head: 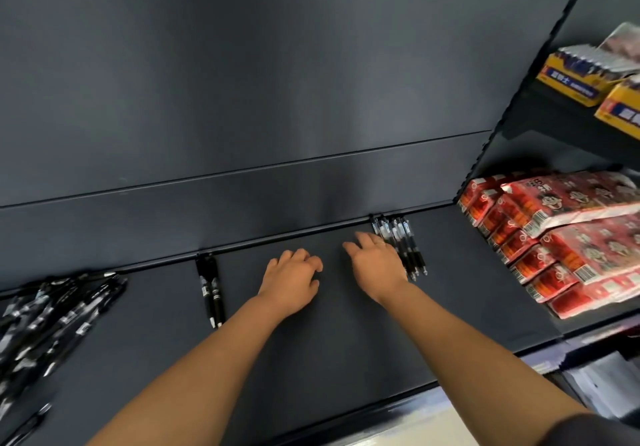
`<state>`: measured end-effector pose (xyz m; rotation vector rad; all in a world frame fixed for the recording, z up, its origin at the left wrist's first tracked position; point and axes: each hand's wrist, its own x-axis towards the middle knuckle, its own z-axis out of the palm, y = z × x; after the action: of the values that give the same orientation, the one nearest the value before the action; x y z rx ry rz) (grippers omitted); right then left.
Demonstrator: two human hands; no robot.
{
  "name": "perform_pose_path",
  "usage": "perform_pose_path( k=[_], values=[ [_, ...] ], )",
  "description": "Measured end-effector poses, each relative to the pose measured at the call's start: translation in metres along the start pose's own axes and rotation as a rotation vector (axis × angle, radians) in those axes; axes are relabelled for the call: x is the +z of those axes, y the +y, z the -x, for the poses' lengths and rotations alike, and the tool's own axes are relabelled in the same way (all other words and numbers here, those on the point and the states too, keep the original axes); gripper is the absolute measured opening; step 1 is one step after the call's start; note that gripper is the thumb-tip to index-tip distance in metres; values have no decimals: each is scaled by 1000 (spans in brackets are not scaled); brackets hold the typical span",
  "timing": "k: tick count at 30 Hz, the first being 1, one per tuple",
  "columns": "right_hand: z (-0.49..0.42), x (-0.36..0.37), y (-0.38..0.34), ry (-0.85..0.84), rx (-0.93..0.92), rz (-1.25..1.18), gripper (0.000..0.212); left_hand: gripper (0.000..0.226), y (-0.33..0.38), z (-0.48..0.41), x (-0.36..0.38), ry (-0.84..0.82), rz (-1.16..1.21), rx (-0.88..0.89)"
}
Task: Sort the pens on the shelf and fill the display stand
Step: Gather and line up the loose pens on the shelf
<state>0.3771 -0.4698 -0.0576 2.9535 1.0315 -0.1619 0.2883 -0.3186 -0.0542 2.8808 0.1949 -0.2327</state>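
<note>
On the dark shelf (311, 341) lie three groups of black pens. A loose heap of pens (52, 321) is at the far left. Two pens (212, 293) lie side by side left of centre, tips toward me. A neat row of several pens (405, 244) lies at the back right. My right hand (375, 265) rests with straight fingers against the left side of that row. My left hand (292, 279) hovers over the bare shelf beside it, fingers loosely curled, holding nothing.
Stacked red snack packs (561, 237) fill the shelf to the right. Yellow boxes (581, 78) sit on a higher shelf at the upper right. A dark back panel (277, 82) rises behind the shelf. The shelf's front edge (381, 407) runs below my arms.
</note>
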Motion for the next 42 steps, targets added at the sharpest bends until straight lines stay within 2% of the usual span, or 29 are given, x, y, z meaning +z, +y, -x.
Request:
perform_pose_path(
  k=[4,10,18,31,37,42],
  values=[
    [1,-12,-19,79,-85,-10,35,28,-8,11,-13,71,-17,-15],
    [-6,-31,-77,127,-251,-55,31,19,-51,49,-33,177,-36,-97],
    [-11,-43,-194,92,-420,-108,32,15,-132,118,-58,209,2,-254],
    [-14,-31,-337,-195,-408,-188,34,23,-271,200,-71,125,39,-397],
    [-13,-12,-372,-350,-389,-214,42,32,-290,200,-63,68,7,-363],
    [-15,-5,-382,-435,-358,-257,46,27,-291,193,-57,31,-49,-353]
  ],
)
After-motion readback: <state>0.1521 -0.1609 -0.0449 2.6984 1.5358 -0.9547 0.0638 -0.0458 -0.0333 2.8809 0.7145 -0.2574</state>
